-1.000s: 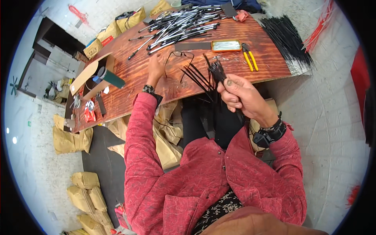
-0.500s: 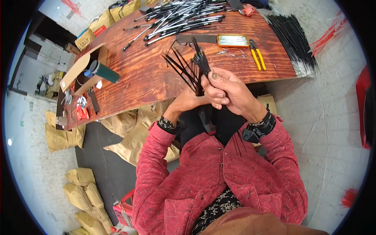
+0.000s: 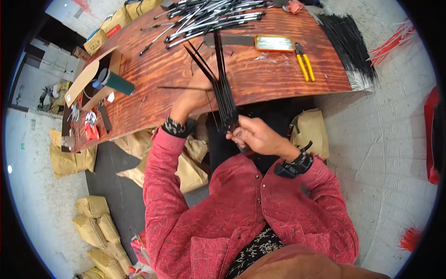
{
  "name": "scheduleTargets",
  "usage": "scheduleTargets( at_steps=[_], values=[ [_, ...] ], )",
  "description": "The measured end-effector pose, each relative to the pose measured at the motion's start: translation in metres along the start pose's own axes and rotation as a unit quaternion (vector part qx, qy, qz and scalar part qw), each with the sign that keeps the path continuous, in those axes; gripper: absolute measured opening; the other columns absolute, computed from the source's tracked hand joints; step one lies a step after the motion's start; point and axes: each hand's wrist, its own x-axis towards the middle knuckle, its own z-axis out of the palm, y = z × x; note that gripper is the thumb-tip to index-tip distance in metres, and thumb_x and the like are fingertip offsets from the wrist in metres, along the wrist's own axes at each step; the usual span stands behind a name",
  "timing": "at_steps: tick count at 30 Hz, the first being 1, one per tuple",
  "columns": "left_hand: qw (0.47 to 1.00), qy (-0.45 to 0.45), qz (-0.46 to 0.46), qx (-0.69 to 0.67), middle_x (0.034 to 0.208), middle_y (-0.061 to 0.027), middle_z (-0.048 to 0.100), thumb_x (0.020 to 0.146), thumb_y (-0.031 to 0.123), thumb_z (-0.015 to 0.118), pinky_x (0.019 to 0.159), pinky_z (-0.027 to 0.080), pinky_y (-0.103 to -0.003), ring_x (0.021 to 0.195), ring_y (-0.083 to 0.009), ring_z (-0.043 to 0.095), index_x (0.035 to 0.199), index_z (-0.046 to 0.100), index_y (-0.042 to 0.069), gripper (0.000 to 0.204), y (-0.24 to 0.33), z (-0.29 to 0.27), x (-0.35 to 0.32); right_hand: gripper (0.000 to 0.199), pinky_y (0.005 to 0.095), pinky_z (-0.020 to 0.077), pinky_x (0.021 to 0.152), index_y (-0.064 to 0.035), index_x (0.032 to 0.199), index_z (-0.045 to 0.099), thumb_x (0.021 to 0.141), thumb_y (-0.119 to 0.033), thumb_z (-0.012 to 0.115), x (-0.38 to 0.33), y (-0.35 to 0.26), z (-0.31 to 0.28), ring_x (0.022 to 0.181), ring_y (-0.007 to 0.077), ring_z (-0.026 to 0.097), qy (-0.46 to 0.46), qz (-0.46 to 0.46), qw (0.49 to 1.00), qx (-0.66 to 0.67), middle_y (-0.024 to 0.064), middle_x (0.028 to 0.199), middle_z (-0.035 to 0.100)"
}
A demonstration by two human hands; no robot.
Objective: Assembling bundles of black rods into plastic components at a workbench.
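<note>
My right hand (image 3: 260,136) is closed round the lower end of a bundle of thin black strips (image 3: 225,100), held upright just off the table's near edge. The strips fan out at the top into a few thicker groups. Behind and left of the bundle is my left hand (image 3: 197,90), smeared by motion and partly covered by the strips, so its grip cannot be made out. One thin black strip (image 3: 179,87) sticks out sideways to the left, across that hand. Both hands come out of red sleeves.
On the wooden table (image 3: 158,100) lie black-and-silver rods (image 3: 204,21), an orange-rimmed tin (image 3: 274,43) of thin pins, yellow-handled pliers (image 3: 304,65) and black strands (image 3: 348,46). A green cylinder (image 3: 118,83) leans by a cardboard box (image 3: 90,76). Brown sacks (image 3: 190,169) are below.
My right hand has moved down and toward me, with the bundle showing longer above it. My left hand has gone up and left, away from the right hand.
</note>
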Motion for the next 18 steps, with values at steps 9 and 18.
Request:
scheduleTargets(
  at_steps=[9, 18],
  values=[
    [0.996, -0.049, 0.055, 0.041, 0.125, -0.0146, 0.059, 0.079, 0.001, 0.065, 0.101, 0.043, -0.042, 0.119, -0.0373, 0.052, 0.127, 0.061, 0.005, 0.049, -0.025, 0.035, -0.002, 0.018, 0.0381, 0.0520, 0.061, 0.0020, 0.086, 0.048, 0.099, -0.009, 0.054, -0.023, 0.066, 0.002, 0.064, 0.0276, 0.064, 0.128, -0.055, 0.973, -0.182, 0.0135, 0.073, 0.058],
    [0.986, -0.144, 0.085, -0.004, 0.138, -0.0121, 0.055, 0.086, 0.000, 0.060, 0.106, 0.043, -0.040, 0.125, -0.0387, 0.050, 0.143, 0.050, 0.008, 0.059, -0.038, 0.078, -0.005, 0.014, 0.0394, 0.0544, 0.065, 0.0025, 0.080, 0.048, 0.089, 0.001, 0.059, -0.034, 0.077, 0.002, 0.077, 0.0326, 0.067, 0.132, -0.098, 0.940, -0.298, 0.0140, 0.078, 0.060]
  ],
)
